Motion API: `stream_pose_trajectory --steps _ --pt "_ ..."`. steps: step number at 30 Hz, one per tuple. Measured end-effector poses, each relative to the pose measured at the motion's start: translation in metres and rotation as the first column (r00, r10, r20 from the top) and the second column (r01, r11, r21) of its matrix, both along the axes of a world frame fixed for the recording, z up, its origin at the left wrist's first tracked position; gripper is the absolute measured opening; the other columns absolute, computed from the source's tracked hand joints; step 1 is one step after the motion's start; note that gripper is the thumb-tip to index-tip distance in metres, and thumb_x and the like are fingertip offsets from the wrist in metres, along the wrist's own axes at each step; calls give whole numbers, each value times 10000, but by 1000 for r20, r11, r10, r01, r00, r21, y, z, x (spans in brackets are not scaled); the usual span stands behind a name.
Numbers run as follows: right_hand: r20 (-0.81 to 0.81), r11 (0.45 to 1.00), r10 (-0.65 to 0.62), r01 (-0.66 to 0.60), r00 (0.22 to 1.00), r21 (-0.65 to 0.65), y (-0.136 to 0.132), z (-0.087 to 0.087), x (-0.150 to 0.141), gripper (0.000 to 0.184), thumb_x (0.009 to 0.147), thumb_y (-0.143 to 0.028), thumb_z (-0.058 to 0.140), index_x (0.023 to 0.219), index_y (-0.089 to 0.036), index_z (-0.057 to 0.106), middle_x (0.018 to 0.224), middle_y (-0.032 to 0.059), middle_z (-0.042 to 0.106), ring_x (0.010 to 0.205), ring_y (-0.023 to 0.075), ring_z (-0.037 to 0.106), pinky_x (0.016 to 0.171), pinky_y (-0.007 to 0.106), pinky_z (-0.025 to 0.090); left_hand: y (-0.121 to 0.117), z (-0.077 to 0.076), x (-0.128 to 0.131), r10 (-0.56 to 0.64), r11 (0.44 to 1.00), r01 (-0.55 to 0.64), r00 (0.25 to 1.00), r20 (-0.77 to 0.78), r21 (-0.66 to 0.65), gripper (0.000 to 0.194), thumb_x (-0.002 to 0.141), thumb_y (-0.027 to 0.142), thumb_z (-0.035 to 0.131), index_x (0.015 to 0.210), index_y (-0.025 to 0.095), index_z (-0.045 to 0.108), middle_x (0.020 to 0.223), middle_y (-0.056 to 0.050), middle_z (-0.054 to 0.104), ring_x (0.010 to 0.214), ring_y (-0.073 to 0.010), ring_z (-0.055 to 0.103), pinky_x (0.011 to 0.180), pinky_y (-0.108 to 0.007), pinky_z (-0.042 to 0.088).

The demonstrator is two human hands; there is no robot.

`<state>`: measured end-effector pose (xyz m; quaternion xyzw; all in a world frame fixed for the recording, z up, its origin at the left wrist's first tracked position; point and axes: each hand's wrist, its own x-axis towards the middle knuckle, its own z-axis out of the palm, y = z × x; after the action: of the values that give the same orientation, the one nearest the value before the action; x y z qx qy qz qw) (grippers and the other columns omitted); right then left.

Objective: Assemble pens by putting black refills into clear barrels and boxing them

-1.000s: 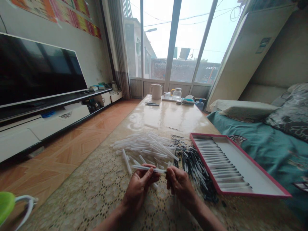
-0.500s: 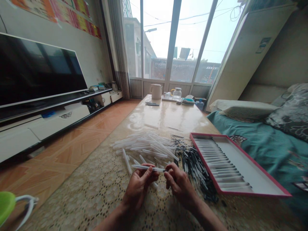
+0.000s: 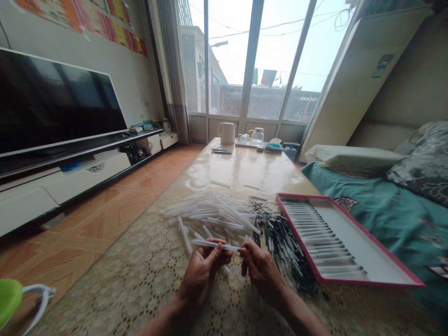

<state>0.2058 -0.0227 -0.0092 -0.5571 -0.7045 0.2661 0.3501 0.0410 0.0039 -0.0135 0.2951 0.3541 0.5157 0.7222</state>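
Note:
A pen with a translucent white barrel [image 3: 231,247] lies crosswise between my hands, its pointed end to the left. My left hand [image 3: 201,270] grips the barrel, thumb on top. At the pen's dark right end, my right hand [image 3: 261,266] is closed in a pinch, and its fingers hide that tip. Just beyond the hands is a loose heap of white pen barrels [image 3: 210,207]. Thin dark refills [image 3: 259,205] and a pile of small black pen parts [image 3: 289,249] lie to the right of it.
On the right, a pink-rimmed shallow box [image 3: 360,233] holds a row of finished-looking pens [image 3: 315,238]. A jug [image 3: 227,133] and a glass pot [image 3: 257,136] stand at the table's far end. A bed [image 3: 371,200] borders the right side; a green object [image 3: 10,301] is lower left.
My right hand's fingers have curled and turned slightly around the pen's dark end. The left hand and the pen have barely moved.

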Motion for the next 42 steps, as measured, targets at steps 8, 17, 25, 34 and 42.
stream_pose_trajectory --steps 8,17,25,34,42 --pt "10 1000 -3 3 1000 18 -1 4 -1 235 950 -386 327 889 -207 467 580 -38 589 534 117 553 554 203 347 1 -1 0 -9 1000 9 1000 12 24 197 719 277 724 840 142 647 723 -33 707 674 -127 659 660 -223 524" --pt "6 1000 -3 3 1000 16 2 -3 0 334 959 -407 285 746 -210 450 538 -32 577 510 110 544 529 197 332 0 0 0 -25 999 25 1000 12 21 196 712 266 731 838 141 649 727 -28 703 669 -121 658 650 -218 525" --pt "-30 1000 20 -20 999 -9 1 -1 0 311 950 -382 311 719 -212 431 524 -37 571 474 100 520 515 187 340 0 1 1 -21 1000 21 1000 0 14 242 667 286 764 814 138 642 693 -27 696 640 -126 654 630 -224 527" --pt "-203 991 -115 99 972 -87 6 4 12 407 937 -445 287 609 -222 380 412 -50 489 350 88 405 432 196 312 2 5 -4 109 994 -109 993 -44 -3 267 648 285 772 822 151 622 676 8 670 606 -112 640 589 -207 516" --pt "216 946 -166 93 962 310 1 10 13 186 917 -308 435 894 -214 594 830 26 635 766 168 571 709 269 378 2 3 -2 111 988 -82 965 -236 129 261 654 326 753 791 147 620 618 4 655 575 -134 626 569 -237 508"
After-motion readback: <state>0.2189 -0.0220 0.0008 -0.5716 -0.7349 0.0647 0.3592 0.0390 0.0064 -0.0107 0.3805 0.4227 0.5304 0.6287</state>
